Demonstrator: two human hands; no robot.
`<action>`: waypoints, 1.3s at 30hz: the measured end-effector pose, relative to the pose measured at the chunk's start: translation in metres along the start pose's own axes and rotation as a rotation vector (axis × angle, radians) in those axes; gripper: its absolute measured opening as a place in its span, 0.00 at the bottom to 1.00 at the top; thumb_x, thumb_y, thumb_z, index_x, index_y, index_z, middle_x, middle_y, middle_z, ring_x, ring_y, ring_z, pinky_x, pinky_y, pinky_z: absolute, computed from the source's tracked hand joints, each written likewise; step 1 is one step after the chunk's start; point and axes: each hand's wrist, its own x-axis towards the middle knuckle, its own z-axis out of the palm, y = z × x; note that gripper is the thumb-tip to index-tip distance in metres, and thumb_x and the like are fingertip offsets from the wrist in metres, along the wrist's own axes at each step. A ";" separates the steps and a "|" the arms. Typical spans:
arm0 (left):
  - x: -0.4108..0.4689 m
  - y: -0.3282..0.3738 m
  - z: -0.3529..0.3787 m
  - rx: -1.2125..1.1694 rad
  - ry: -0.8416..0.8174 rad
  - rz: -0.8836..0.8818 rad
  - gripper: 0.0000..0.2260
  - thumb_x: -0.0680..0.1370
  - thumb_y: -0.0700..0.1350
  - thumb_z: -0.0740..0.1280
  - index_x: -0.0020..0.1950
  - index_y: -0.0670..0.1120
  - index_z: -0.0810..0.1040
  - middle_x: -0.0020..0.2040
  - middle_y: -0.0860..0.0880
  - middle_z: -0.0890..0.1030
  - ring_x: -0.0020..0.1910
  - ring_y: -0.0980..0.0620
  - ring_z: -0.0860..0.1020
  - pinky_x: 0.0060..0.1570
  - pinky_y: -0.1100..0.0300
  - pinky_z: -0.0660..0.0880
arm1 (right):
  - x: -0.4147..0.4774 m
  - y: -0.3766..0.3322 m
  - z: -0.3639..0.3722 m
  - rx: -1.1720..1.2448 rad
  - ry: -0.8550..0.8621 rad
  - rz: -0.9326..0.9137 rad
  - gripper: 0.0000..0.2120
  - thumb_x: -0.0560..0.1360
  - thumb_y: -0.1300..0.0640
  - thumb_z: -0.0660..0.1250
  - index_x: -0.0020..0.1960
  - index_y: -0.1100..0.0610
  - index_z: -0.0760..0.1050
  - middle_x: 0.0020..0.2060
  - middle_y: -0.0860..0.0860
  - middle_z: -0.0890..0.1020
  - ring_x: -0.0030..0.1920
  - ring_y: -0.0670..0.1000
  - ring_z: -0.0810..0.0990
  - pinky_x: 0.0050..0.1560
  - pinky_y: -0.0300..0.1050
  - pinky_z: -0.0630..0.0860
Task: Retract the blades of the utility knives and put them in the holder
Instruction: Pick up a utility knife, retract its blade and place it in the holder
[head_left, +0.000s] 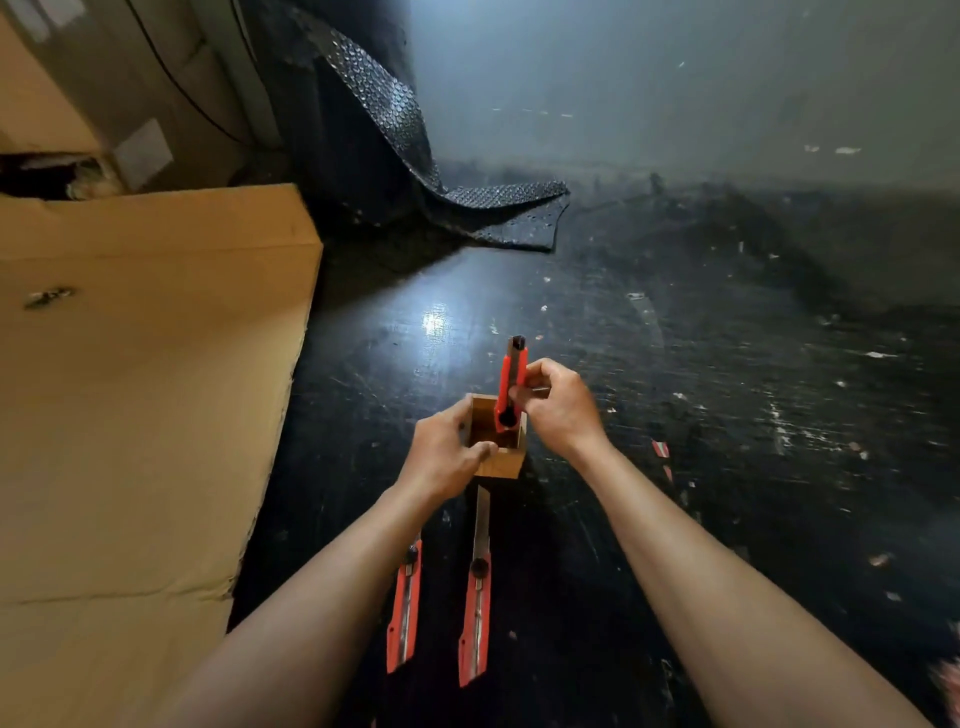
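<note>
A small square wooden holder (503, 460) stands on the dark floor, and my left hand (441, 454) grips its left side. My right hand (558, 408) holds a red utility knife (511, 382) upright, its lower end dipping into the holder's far right corner. No blade shows at its top end. Two more red utility knives lie on the floor between my forearms: the left knife (404, 613) is partly hidden under my left arm, and the right knife (477, 608) has its blade extended toward the holder.
A large flat cardboard box (145, 374) fills the left side. A black bubble-wrap sheet (415, 171) is draped at the back. The dark floor (727, 389) is scuffed and dotted with small scraps, including red-and-white bits (661, 449) to the right of my right wrist.
</note>
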 end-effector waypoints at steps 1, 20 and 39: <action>-0.001 -0.002 0.002 0.001 0.001 0.009 0.23 0.75 0.43 0.77 0.69 0.55 0.78 0.55 0.55 0.85 0.57 0.55 0.81 0.65 0.50 0.78 | 0.002 0.003 0.002 -0.010 -0.011 0.009 0.02 0.77 0.58 0.71 0.49 0.52 0.80 0.44 0.46 0.84 0.46 0.47 0.83 0.43 0.41 0.76; -0.003 -0.016 0.011 -0.036 0.094 -0.049 0.27 0.74 0.47 0.78 0.72 0.46 0.77 0.60 0.46 0.86 0.61 0.49 0.83 0.62 0.51 0.80 | -0.010 0.022 0.007 -0.242 0.046 -0.028 0.06 0.78 0.60 0.68 0.54 0.54 0.81 0.49 0.51 0.86 0.49 0.51 0.84 0.50 0.49 0.83; -0.107 -0.064 0.041 0.034 -0.146 -0.193 0.13 0.77 0.37 0.73 0.61 0.43 0.83 0.56 0.45 0.86 0.58 0.48 0.84 0.59 0.51 0.82 | -0.156 0.062 0.082 -0.195 -0.167 0.367 0.13 0.78 0.57 0.68 0.62 0.51 0.79 0.56 0.51 0.85 0.53 0.51 0.84 0.53 0.53 0.84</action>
